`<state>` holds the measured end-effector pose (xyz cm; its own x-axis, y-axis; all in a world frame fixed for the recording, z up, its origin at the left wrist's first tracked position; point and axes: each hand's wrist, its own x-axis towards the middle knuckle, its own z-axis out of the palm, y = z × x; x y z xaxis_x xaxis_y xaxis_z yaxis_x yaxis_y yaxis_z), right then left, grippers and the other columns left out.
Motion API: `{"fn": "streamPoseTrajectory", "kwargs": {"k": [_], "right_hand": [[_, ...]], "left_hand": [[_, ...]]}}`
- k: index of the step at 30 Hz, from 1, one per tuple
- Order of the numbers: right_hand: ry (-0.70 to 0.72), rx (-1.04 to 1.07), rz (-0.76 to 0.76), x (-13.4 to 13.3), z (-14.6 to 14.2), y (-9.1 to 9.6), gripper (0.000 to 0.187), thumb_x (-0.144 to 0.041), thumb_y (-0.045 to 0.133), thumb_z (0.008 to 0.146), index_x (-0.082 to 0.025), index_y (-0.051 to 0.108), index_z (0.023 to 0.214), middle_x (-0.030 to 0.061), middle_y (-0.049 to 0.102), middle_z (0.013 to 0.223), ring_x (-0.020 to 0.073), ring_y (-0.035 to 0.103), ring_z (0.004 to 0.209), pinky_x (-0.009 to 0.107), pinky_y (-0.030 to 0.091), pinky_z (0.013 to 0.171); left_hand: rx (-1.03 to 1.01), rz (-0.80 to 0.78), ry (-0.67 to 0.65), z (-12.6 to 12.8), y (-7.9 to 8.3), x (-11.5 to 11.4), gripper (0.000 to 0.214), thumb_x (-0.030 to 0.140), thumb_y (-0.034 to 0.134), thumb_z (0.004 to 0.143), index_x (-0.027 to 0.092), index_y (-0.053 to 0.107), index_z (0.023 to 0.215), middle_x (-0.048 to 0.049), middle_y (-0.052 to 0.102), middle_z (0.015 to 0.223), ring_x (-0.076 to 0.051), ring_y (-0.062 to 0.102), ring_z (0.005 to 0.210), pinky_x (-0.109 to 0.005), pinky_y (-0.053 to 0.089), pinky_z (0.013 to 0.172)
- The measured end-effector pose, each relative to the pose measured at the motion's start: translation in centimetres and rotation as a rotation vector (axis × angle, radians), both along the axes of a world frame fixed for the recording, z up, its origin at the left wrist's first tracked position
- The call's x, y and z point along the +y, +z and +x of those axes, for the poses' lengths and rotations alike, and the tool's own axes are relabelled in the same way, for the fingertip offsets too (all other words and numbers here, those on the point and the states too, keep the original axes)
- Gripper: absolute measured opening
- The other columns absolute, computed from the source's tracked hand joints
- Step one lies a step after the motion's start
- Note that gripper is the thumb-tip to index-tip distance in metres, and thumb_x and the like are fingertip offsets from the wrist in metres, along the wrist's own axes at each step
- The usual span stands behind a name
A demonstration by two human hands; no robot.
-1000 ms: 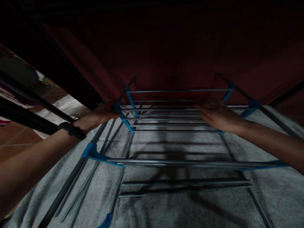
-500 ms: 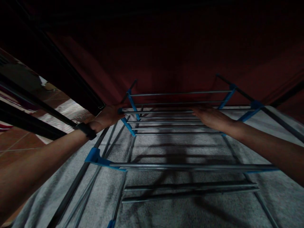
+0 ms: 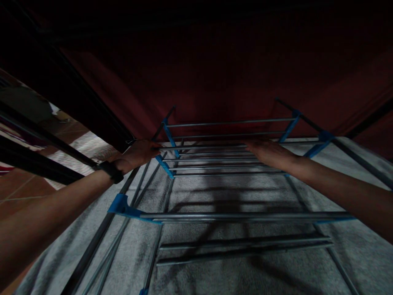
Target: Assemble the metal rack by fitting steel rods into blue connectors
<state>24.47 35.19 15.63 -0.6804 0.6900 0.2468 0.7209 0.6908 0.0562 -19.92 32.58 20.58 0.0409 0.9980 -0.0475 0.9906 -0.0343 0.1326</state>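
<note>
A metal rack (image 3: 242,215) of grey rods with blue plastic joints stands in front of me inside a dark red fabric cover. My left hand (image 3: 138,153), with a black band on its wrist, is closed round the rack's left side by a blue joint (image 3: 162,160). Lying palm down, my right hand (image 3: 267,151) rests on the upper shelf's rods (image 3: 215,166) with fingers stretched out. The light is dim and the fingertips are hard to make out.
A grey fuzzy mat (image 3: 227,270) lies under the rack. Dark red fabric (image 3: 215,69) closes the back and both sides. Dark poles (image 3: 39,139) cross at the left, with brown floor tiles (image 3: 15,188) and a light striped cloth (image 3: 82,147) beyond them.
Both hands have shifted slightly along the upper shelf, the left one closing further onto the rack's side. The view has tilted a little.
</note>
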Motion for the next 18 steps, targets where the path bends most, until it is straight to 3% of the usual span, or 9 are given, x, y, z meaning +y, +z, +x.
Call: {"fn": "streamPoseTrajectory", "kwargs": {"k": [7, 11, 18], "right_hand": [[-0.016, -0.003, 0.019, 0.1, 0.1, -0.5, 0.045, -0.030, 0.032, 0.104, -0.017, 0.053, 0.141, 0.0135, 0.064, 0.131, 0.0267, 0.062, 0.119, 0.042, 0.047, 0.100], [-0.043, 0.010, 0.032, -0.3, 0.7, -0.4, 0.051, -0.039, 0.033, 0.103, -0.021, 0.042, 0.150, 0.0124, 0.059, 0.139, 0.0287, 0.058, 0.123, 0.045, 0.044, 0.101], [-0.153, -0.051, 0.125, -1.8, 5.6, 3.3, 0.058, -0.046, 0.029, 0.103, -0.014, 0.041, 0.149, 0.0181, 0.057, 0.136, 0.0341, 0.049, 0.127, 0.050, 0.038, 0.104]], "left_hand": [[0.001, 0.040, -0.013, 0.2, 0.0, -0.1, 0.040, 0.041, 0.053, 0.078, 0.019, 0.077, 0.101, -0.0080, 0.070, 0.077, -0.027, 0.066, 0.076, -0.033, 0.049, 0.078], [0.005, 0.013, -0.004, -0.1, -0.1, -0.1, 0.050, 0.043, 0.051, 0.080, 0.016, 0.073, 0.115, -0.0060, 0.068, 0.072, -0.025, 0.064, 0.073, -0.031, 0.047, 0.071], [-0.123, -0.004, 0.014, -1.1, -0.6, -0.2, 0.066, 0.046, 0.054, 0.080, 0.017, 0.056, 0.139, 0.0013, 0.058, 0.061, -0.017, 0.054, 0.059, -0.025, 0.039, 0.056]]}}
